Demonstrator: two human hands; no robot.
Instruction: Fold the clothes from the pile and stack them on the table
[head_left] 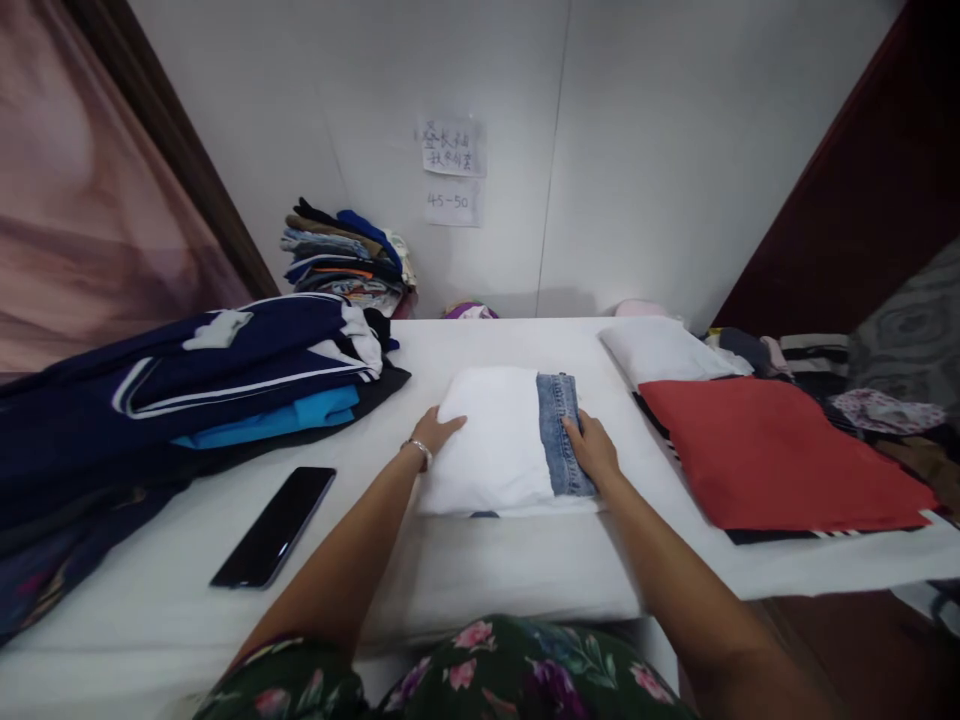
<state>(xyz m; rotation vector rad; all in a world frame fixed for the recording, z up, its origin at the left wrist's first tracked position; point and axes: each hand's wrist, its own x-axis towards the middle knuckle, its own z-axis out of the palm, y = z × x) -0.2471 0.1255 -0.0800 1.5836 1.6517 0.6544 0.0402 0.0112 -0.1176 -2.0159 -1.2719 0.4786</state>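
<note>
A folded white garment (491, 435) lies flat in front of me on the white-covered table. Down its right side runs a blue denim strip (556, 430) with stitched seams. My left hand (437, 432), with a bracelet at the wrist, grips the garment's left edge, thumb on top and the other fingers mostly hidden. On the opposite side, my right hand (596, 448) holds the denim edge, its thumb resting on the strip. A bit of dark blue shows under the garment's near edge.
Left of me are a black phone (276, 527) and piled navy clothes (247, 345). A stack of folded clothes (345, 260) stands at the back. To the right lie a folded red garment (787, 450) and a white pillow-like bundle (656, 350). Paper notes (454, 150) hang on the wall.
</note>
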